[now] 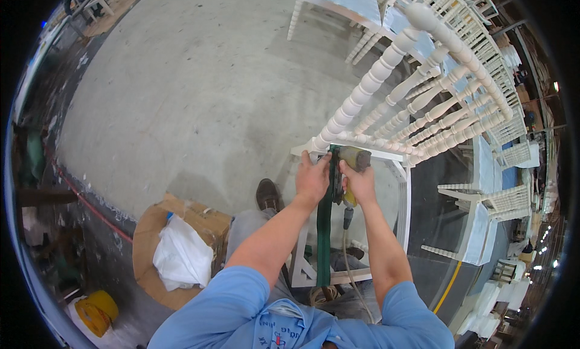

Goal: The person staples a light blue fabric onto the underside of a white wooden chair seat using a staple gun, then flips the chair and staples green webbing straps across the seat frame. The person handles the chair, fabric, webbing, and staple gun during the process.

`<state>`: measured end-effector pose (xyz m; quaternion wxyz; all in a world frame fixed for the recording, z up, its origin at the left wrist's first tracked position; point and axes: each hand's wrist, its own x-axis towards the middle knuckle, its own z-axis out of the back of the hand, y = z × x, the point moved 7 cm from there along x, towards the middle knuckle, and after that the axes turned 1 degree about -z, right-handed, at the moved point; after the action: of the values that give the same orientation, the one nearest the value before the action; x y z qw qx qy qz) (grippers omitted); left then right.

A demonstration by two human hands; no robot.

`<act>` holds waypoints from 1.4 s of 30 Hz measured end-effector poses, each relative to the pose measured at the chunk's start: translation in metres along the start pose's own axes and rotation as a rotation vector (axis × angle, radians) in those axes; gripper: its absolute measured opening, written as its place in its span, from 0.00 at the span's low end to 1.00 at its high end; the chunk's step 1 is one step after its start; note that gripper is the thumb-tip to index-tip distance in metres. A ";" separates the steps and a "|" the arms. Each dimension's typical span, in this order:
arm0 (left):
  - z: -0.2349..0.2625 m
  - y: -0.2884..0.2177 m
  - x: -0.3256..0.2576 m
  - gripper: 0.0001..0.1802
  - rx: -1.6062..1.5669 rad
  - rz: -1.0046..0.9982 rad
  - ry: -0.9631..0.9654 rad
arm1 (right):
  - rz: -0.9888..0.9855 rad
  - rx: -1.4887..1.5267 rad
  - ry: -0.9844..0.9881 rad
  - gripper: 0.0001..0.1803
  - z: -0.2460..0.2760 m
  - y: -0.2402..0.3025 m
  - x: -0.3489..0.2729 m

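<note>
And it's your left hand (312,181) and right hand (360,183), two in play, one power tool (351,197), one hose (344,243), one green strap (324,240), one spindled chair (338,124) before you, one cardboard box (208,219), one white bag (184,255), one yellow roll (96,311), and chairs (477,228) beyond, too many to count!

From my remote station I record the following. Floor (181,77): pale grey, concrete-like, scuffed, specked with dark marks, widest toward 11 o'clock. A darker strip (72,143) borders it at 9 o'clock, its edge ragged. Toward 4 o'clock I note darker flooring crossed by a yellow line (448,285). Furniture: white spindle-backed chairs (456,22) stand close together between 1 and 2 o'clock; further white chairs (474,234), with pale bluish seats, between 3 and 4. One pale chair (100,0) lies far off near 10:30. Lighting: small bright lamps (554,264), distant, near 4 o'clock; wall detail unreadable.
</note>
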<state>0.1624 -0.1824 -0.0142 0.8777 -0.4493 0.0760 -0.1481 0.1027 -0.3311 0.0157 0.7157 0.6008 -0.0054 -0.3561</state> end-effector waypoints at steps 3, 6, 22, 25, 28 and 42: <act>0.000 0.000 -0.003 0.20 0.033 -0.004 0.011 | 0.015 0.038 -0.041 0.13 0.004 0.003 -0.007; -0.004 -0.004 -0.001 0.20 -0.009 0.008 0.011 | 0.008 0.065 -0.080 0.15 0.013 0.008 -0.008; 0.000 -0.053 -0.031 0.17 0.055 -0.435 -0.183 | 0.059 0.591 -0.431 0.22 0.245 0.001 -0.333; -0.004 -0.098 -0.089 0.18 -0.010 -0.387 -0.034 | 0.149 0.857 -0.460 0.29 0.237 -0.027 -0.364; -0.071 -0.158 -0.262 0.27 -0.899 0.114 1.116 | 0.257 1.071 -0.293 0.33 0.223 -0.076 -0.388; -0.005 -0.285 -0.443 0.25 -0.832 0.263 1.762 | 0.488 1.641 0.124 0.49 0.215 -0.132 -0.438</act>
<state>-0.3121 -0.1984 0.2138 0.2885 -0.4393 0.7987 -0.2928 -0.3848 -0.2921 0.1451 0.1100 0.9289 -0.3510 -0.0421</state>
